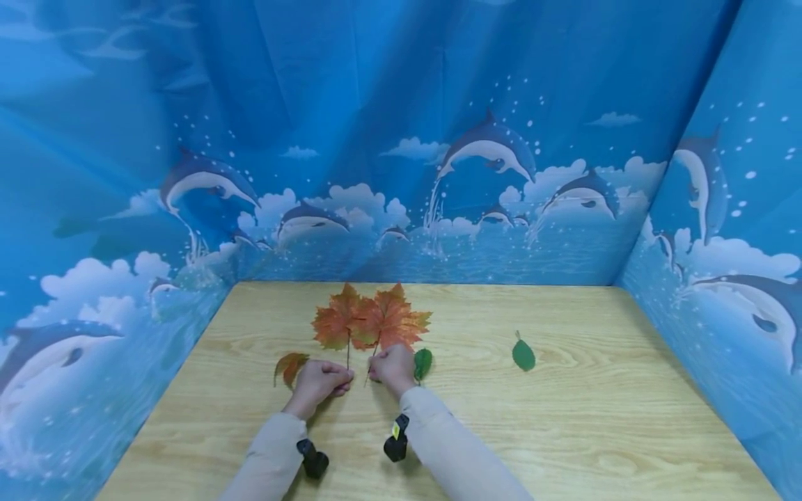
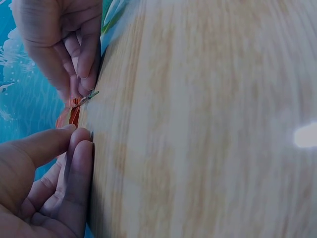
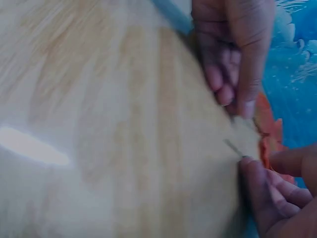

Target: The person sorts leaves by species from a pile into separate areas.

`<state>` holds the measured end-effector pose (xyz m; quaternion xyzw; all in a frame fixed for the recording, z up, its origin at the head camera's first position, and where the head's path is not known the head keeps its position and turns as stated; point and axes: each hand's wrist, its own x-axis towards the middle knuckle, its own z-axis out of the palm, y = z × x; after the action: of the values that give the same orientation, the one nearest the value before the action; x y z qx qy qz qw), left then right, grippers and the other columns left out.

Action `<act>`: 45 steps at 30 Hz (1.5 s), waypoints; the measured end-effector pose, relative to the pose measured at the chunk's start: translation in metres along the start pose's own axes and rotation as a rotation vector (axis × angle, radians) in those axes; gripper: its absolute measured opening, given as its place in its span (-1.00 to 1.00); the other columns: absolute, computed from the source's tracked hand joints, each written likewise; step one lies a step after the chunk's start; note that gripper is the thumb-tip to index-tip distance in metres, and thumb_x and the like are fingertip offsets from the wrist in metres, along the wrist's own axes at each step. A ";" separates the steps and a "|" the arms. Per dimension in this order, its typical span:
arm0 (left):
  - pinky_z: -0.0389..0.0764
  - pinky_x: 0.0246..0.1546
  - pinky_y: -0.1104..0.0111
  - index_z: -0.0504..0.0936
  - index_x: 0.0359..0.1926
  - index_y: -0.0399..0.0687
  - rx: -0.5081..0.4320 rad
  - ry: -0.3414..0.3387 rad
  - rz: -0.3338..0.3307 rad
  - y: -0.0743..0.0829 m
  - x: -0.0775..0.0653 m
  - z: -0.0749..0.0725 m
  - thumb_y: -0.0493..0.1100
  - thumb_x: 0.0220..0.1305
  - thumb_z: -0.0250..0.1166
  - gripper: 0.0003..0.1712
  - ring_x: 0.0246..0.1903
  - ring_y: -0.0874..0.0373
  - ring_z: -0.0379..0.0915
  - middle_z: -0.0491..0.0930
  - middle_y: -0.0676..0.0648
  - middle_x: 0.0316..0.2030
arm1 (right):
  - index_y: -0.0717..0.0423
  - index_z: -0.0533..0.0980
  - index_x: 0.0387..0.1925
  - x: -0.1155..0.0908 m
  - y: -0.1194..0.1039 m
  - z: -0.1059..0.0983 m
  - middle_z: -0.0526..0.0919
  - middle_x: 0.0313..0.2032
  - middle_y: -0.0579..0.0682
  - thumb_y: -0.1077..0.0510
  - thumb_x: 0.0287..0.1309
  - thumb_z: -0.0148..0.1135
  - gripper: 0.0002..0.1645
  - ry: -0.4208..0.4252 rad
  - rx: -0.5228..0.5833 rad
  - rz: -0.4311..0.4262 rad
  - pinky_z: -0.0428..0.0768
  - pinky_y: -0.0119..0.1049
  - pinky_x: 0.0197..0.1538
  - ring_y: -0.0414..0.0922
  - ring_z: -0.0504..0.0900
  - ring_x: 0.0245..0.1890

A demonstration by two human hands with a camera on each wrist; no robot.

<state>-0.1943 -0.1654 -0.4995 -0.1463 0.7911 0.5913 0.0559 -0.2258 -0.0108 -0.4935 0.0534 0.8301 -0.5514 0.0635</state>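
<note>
Two orange-red maple leaves lie side by side near the table's back edge, the left maple leaf [image 1: 335,320] overlapping the right maple leaf [image 1: 391,313]. Their thin stems point toward me. My left hand [image 1: 321,381] pinches the end of the left leaf's stem between thumb and fingers. The other stem is pinched by my right hand [image 1: 393,367], its tip poking out past the fingers [image 3: 253,173]. In the left wrist view, both hands are close together low over the table, with a bit of orange leaf [image 2: 74,115] between them.
A curled brown-orange leaf [image 1: 290,367] lies just left of my left hand. One green leaf [image 1: 422,363] is right beside my right hand, and another green leaf [image 1: 523,355] lies farther right on the wooden table [image 1: 595,417]. Blue dolphin-print curtains [image 1: 351,139] enclose the table.
</note>
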 end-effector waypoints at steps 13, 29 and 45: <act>0.66 -0.47 0.40 0.68 -0.28 -0.37 -0.004 -0.023 -0.019 -0.002 -0.001 -0.002 -0.33 0.17 0.34 -0.86 -0.52 0.19 0.62 0.69 -0.12 -0.47 | 0.14 0.68 -0.22 0.021 -0.017 -0.079 0.69 -0.24 0.01 0.09 0.21 0.28 -0.79 -0.063 -0.032 -0.027 0.60 -0.22 -0.26 -0.03 0.64 -0.25; 0.66 -0.46 0.40 0.66 -0.27 -0.40 -0.024 -0.022 -0.029 -0.001 -0.004 -0.004 -0.33 0.15 0.36 -0.84 -0.50 0.18 0.63 0.69 -0.13 -0.46 | 0.29 0.56 0.02 0.035 0.055 -0.219 0.63 -0.05 0.24 0.12 0.28 0.18 -0.63 0.184 -0.171 0.001 0.55 -0.08 -0.05 0.09 0.58 -0.06; 0.66 -0.46 0.39 0.66 -0.27 -0.39 -0.019 -0.027 -0.029 0.001 0.001 -0.001 -0.33 0.15 0.36 -0.84 -0.52 0.19 0.62 0.69 -0.13 -0.47 | 0.30 0.46 0.16 0.034 0.117 -0.260 0.56 0.04 0.27 0.10 0.29 0.20 -0.50 0.143 -0.185 0.004 0.56 -0.10 0.00 0.13 0.53 0.04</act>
<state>-0.1955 -0.1661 -0.4981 -0.1501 0.7824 0.5999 0.0736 -0.2524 0.2750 -0.5059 0.0883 0.8798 -0.4670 0.0097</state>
